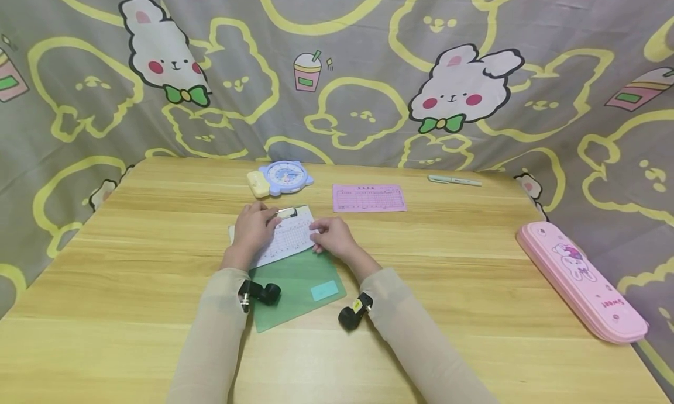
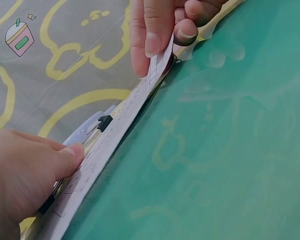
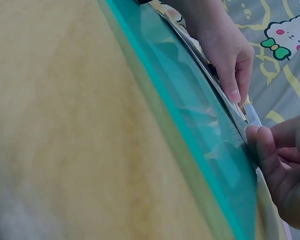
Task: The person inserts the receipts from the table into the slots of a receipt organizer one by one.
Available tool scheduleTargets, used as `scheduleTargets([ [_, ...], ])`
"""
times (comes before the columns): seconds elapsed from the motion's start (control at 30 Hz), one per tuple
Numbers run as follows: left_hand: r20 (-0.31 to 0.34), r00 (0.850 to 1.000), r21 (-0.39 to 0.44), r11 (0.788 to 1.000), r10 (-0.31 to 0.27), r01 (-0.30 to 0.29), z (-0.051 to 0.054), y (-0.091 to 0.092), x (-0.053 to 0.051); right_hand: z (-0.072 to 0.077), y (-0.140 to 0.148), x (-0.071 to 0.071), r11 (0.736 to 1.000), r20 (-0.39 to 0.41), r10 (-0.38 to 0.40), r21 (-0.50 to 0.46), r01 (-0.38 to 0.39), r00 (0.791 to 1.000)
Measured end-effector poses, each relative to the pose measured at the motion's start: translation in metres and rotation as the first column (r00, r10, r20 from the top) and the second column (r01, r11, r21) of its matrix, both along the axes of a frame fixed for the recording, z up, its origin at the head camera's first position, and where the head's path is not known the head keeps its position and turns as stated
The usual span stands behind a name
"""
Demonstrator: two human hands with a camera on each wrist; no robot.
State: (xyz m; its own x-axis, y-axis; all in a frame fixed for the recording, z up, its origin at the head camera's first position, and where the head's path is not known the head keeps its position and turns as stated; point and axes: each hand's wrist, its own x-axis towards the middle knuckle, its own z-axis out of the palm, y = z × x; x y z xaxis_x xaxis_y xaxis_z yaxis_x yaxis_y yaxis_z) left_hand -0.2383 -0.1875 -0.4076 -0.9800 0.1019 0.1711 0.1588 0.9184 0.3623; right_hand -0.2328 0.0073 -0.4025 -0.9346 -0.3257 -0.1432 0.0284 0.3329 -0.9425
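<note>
A green clipboard point(image 1: 297, 299) with a metal clip point(image 1: 286, 213) along its far edge lies slightly turned on the table. Over its upper part is a white printed sheet point(image 1: 286, 243), curving up from the board. My left hand point(image 1: 254, 225) grips the clip at its left end, the thumb on top, as the left wrist view shows. At the sheet's right edge my right hand point(image 1: 334, 237) pinches the paper between thumb and fingers. A small light-blue label point(image 1: 324, 290) sits near the clipboard's lower right corner.
Behind the clipboard lie a blue toy-like clock point(image 1: 286, 176) and a yellow block-like piece point(image 1: 257, 183) touching it. A purple printed slip point(image 1: 369, 198) is right of them, a pale pen point(image 1: 454, 180) farther right. The pink pencil case point(image 1: 579, 281) lies along the table's right edge.
</note>
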Motion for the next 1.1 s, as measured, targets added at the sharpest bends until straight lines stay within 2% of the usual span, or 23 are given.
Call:
scheduleTargets([
  [0.3,-0.029,1.000,-0.023,1.000,-0.009,0.008,-0.0005,0.0009,-0.0009,0.0044,-0.0021,-0.0010,0.999,0.010,-0.022,0.028,0.022,1.000],
  [0.57,-0.009,1.000,-0.039,0.999,-0.007,0.006,0.0007,0.0012,0.0003,0.0059,-0.0035,-0.0025,0.999,0.019,-0.024,0.035,0.023,1.000],
  [1.1,-0.019,1.000,-0.037,0.999,-0.022,0.021,0.0036,0.0012,0.0016,0.0054,-0.0101,-0.0102,0.997,0.015,-0.057,0.048,0.056,0.998],
])
